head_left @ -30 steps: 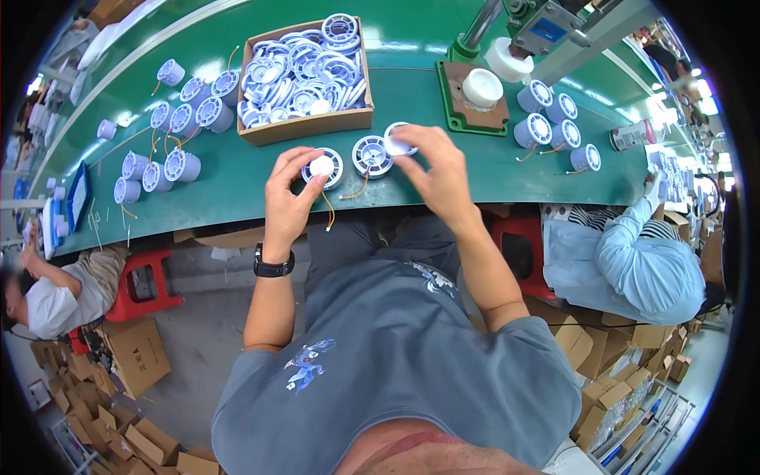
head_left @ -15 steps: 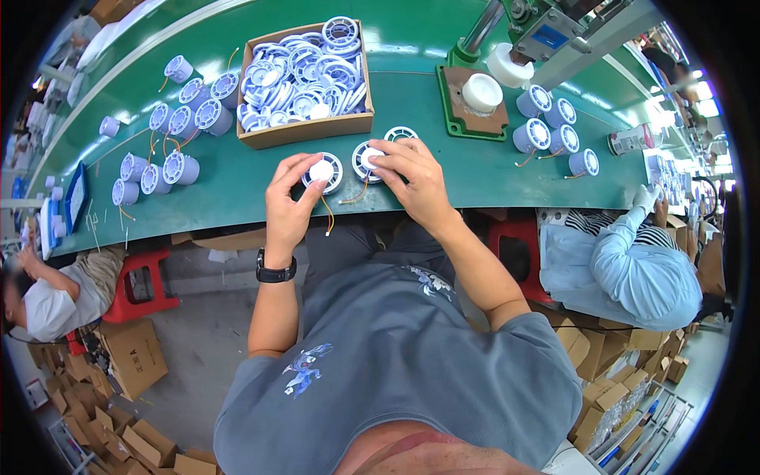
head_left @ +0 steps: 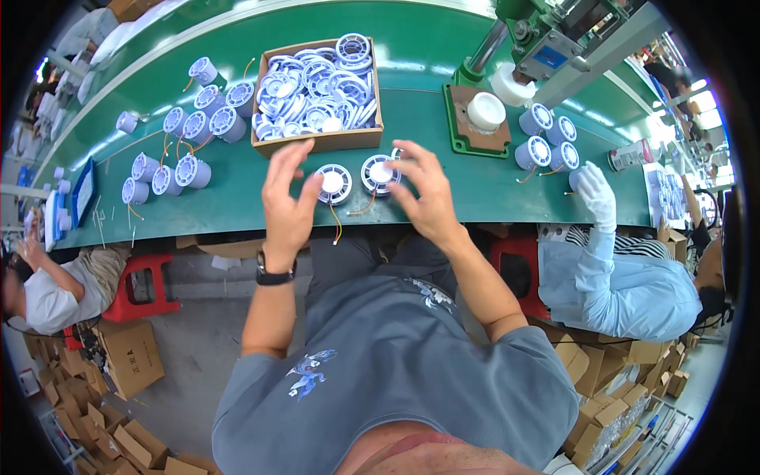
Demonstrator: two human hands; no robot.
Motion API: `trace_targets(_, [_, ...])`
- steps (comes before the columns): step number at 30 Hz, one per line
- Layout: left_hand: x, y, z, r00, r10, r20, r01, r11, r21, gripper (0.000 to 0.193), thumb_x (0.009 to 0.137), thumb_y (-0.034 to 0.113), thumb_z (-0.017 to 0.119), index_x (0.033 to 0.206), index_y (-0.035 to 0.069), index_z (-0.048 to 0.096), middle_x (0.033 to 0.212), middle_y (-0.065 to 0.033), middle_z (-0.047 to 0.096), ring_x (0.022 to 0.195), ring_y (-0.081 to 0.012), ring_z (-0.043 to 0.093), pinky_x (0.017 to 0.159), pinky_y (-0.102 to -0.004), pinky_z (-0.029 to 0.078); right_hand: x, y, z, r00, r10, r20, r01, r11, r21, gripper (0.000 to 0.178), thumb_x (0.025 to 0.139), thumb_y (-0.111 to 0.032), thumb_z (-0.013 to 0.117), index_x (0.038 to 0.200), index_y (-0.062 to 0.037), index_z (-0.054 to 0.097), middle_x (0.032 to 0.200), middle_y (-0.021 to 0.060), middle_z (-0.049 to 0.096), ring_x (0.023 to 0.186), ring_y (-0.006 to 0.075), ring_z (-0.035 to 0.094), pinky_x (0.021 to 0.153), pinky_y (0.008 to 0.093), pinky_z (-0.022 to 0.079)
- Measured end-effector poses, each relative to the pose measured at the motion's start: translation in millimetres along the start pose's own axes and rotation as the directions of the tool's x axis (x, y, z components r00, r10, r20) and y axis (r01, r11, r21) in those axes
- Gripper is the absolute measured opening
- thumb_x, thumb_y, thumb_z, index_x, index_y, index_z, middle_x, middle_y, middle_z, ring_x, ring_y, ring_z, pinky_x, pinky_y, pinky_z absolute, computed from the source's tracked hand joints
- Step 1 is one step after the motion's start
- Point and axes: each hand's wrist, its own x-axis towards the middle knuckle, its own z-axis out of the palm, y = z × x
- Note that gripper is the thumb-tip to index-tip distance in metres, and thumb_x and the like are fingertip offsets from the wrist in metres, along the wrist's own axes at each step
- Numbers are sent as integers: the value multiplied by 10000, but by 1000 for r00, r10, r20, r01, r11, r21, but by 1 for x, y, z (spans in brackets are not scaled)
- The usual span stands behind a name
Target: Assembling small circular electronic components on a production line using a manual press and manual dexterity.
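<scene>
Two round blue-white housings with slotted rims stand side by side on the green bench. Each has a white disc at its centre and thin coloured wires trailing toward me. Beside the left housing (head_left: 342, 193), my left hand (head_left: 286, 198) hovers with fingers spread and nothing in it. My right hand (head_left: 427, 194) is likewise open, its fingertips at the edge of the right housing (head_left: 370, 181); whether they touch it I cannot tell. Behind those fingers a third slotted rim (head_left: 396, 153) shows only in part.
A cardboard box (head_left: 324, 142) of slotted plastic discs (head_left: 317, 83) stands beyond my hands. Wired cylinders (head_left: 192, 171) cluster left; others (head_left: 532, 153) stand right, near a press (head_left: 546, 55) with a white round block (head_left: 486, 111). A co-worker's gloved hand (head_left: 598, 198) reaches over the bench.
Both my hands have come off the white discs and their fingers have spread. At the right, the co-worker's gloved hand has moved in beside the nearest cylinder.
</scene>
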Motion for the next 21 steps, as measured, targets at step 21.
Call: trace_targets(21, [153, -31, -9, 993, -3, 114, 7, 999, -33, 204, 928, 67, 587, 1086, -18, 684, 905, -48, 699, 789, -84, 603, 714, -222, 473, -2, 50, -2, 953, 277, -121, -283, 958, -38, 293, 754, -24, 700, 1044, -58, 673, 1010, 101, 642, 969, 294, 577, 858, 398, 448])
